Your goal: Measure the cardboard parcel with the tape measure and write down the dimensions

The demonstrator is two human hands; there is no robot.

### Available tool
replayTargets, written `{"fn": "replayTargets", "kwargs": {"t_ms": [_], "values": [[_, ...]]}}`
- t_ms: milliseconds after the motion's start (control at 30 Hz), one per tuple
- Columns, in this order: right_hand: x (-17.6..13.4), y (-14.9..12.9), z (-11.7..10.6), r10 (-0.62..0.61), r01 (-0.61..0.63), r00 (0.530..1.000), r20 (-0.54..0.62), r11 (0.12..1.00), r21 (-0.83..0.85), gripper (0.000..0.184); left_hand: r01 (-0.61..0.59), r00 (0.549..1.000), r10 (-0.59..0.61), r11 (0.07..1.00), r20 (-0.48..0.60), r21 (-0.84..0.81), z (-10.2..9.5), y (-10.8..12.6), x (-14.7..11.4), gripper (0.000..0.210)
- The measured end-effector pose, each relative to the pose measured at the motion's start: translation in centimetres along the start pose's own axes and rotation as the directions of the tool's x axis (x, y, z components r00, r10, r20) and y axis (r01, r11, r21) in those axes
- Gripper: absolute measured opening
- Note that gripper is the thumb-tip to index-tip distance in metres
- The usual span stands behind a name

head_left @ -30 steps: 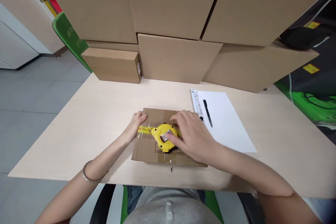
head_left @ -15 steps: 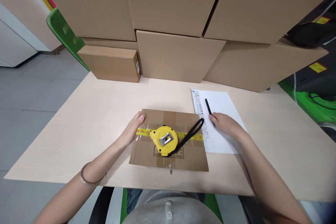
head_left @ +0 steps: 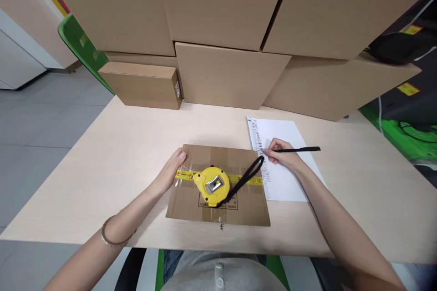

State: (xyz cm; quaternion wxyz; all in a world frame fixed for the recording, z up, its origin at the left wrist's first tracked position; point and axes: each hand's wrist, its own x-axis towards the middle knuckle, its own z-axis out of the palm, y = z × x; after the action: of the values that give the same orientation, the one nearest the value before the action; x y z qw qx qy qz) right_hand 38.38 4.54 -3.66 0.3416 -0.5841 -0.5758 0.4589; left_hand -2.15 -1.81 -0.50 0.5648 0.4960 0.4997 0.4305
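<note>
A flat cardboard box point(head_left: 246, 211) with yellow printed tape lies near the table's front edge. My left hand point(head_left: 170, 170) is closed on its upper left side, thumb on top, other fingers mostly hidden. On the box rests a yellow tape measure point(head_left: 223, 182) with a black wrist strap point(head_left: 244, 178) running to the right. My right hand point(head_left: 283, 153) pinches a black pen point(head_left: 302, 149), its rear end pointing right. That hand lies on a white sheet of paper point(head_left: 290, 186), close to the column of writing down its left side. The pen's tip is hard to make out.
Large cardboard boxes point(head_left: 225, 77) stand stacked along the back of the table point(head_left: 119, 154). A smaller carton point(head_left: 146, 86) sits at the back left. Beyond it is a green panel point(head_left: 82, 45). Dark equipment with cables stands at the far right.
The pen has swung round in my right hand, from slanting up and left to lying with its rear end right. The hand has shifted slightly toward the writing. My left hand stays put.
</note>
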Motion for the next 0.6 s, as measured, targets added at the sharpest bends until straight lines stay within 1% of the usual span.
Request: {"fn": "replayTargets", "kwargs": {"t_ms": [100, 200, 300, 433, 533, 600], "values": [[0.03, -0.02, 0.09, 0.004, -0.004, 1.000, 0.000, 1.000, 0.006, 0.039, 0.029, 1.000, -0.029, 1.000, -0.011, -0.010, 0.13, 0.13, -0.04, 0.054], [0.02, 0.01, 0.24, 0.012, -0.012, 1.000, -0.011, 1.000, 0.004, 0.039, 0.035, 0.999, -0.036, 0.999, -0.014, -0.028, 0.33, 0.44, -0.12, 0.059], [-0.01, -0.05, 0.35, 0.011, -0.011, 1.000, -0.018, 1.000, 0.006, 0.039, 0.037, 0.999, -0.037, 0.999, -0.008, -0.027, 0.39, 0.62, -0.16, 0.059], [-0.14, -0.44, 0.40, 0.007, -0.007, 1.000, -0.003, 1.000, 0.008, 0.040, 0.032, 0.999, -0.032, 0.999, -0.011, -0.008, 0.28, 0.46, -0.05, 0.057], [-0.24, -0.72, 0.37, 0.004, -0.004, 1.000, 0.005, 1.000, 0.003, 0.040, 0.032, 0.999, -0.032, 0.999, -0.030, -0.002, 0.17, 0.22, 0.10, 0.059], [-0.22, -0.72, 0.35, 0.003, -0.003, 1.000, 0.005, 1.000, -0.006, 0.039, 0.029, 0.999, -0.029, 1.000, -0.025, -0.001, 0.10, 0.10, 0.15, 0.060]]}}
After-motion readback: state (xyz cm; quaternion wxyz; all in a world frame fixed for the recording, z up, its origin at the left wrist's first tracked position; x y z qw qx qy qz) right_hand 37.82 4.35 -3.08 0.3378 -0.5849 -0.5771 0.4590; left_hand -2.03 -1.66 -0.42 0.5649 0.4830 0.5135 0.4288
